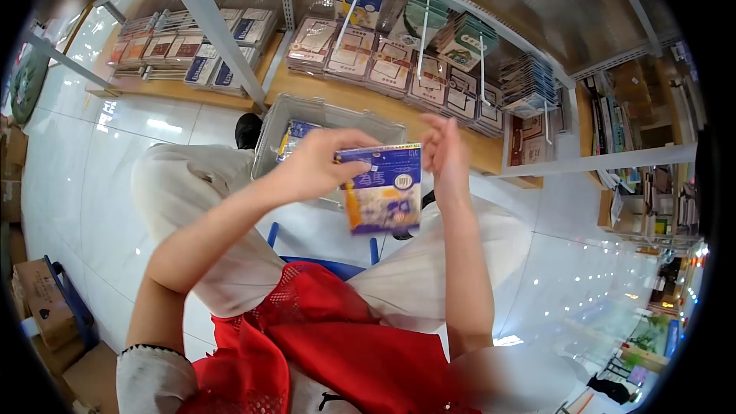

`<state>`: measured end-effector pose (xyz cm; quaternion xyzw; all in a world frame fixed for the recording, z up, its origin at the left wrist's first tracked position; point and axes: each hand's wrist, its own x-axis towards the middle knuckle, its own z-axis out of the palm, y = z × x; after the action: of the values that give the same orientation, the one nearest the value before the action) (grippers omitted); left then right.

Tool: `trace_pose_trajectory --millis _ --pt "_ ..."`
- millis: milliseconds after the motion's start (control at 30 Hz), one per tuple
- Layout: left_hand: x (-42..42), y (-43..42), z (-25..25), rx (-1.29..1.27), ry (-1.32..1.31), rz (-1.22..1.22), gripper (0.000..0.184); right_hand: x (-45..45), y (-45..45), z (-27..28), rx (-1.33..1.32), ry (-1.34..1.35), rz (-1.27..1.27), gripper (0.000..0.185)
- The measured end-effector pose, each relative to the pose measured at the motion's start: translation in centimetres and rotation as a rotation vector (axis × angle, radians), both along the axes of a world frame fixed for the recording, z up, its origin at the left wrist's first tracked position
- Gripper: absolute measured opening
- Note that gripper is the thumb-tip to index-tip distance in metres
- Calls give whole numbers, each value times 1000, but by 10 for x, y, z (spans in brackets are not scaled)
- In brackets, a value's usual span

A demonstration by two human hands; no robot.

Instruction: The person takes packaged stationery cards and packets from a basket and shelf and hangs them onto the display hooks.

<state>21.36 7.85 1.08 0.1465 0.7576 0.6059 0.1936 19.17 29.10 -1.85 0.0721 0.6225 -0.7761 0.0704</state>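
My left hand (pixel 326 159) grips a flat blue and white printed packet (pixel 387 195) by its upper left corner, thumb on the front. The packet hangs upright above my lap, its front turned towards me and its lower part blurred. My right hand (pixel 446 155) is raised just beyond the packet's right edge, apart from it, with fingers loosely spread and nothing in them. Behind both hands stands a grey plastic bin (pixel 360 119), with a similar blue and yellow packet (pixel 297 138) in its left end.
A wooden display shelf (pixel 322 86) holds rows of boxed packets (pixel 391 65), and more hang from metal hooks (pixel 483 69) above. A slanted white post (pixel 211 23) rises at the left. Cardboard boxes (pixel 42 299) stand at far left. A blue stool (pixel 326 267) is under me.
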Motion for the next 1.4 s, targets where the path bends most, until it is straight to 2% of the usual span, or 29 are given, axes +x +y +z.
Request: trace_pose_trajectory --millis 67,167,267,400,500,600,633,767,833,900,1000,1100,1300,1400 --pt "-2 -6 -7 113 -75 31 22 24 -7 20 90 27 186 37" --pt "1 -7 0 167 -222 64 23 38 -19 21 -26 36 303 38" --pt "9 -6 0 388 -560 166 27 42 -24 13 -337 -27 267 41" --pt "14 -6 -10 592 -688 209 27 48 -33 7 -365 -13 216 46" --pt "10 -10 -16 550 -720 263 23 51 -45 2 -219 68 157 40" --pt "-7 -20 -22 383 -526 330 22 32 -60 -3 281 377 98 30" --pt "-15 -19 -17 417 -391 399 19 22 -65 11 416 400 85 23" --pt "-63 -13 -25 327 208 714 13 -33 -93 0 438 495 -24 22" --pt "-92 -21 -69 148 346 779 10 -56 -110 -14 449 479 -92 23" --pt "-108 -24 -88 36 473 846 5 -74 -122 -30 476 480 -152 23" --pt "-126 -25 -100 -31 509 831 6 -90 -129 -46 453 420 -185 24" --pt "-136 -16 -105 -50 500 844 15 -104 -133 -66 390 336 -214 24" --pt "-190 -7 -105 16 470 869 20 -168 -132 -96 572 548 -304 25" --pt "-241 -12 -123 48 617 832 23 -209 -129 -105 656 587 -322 23"
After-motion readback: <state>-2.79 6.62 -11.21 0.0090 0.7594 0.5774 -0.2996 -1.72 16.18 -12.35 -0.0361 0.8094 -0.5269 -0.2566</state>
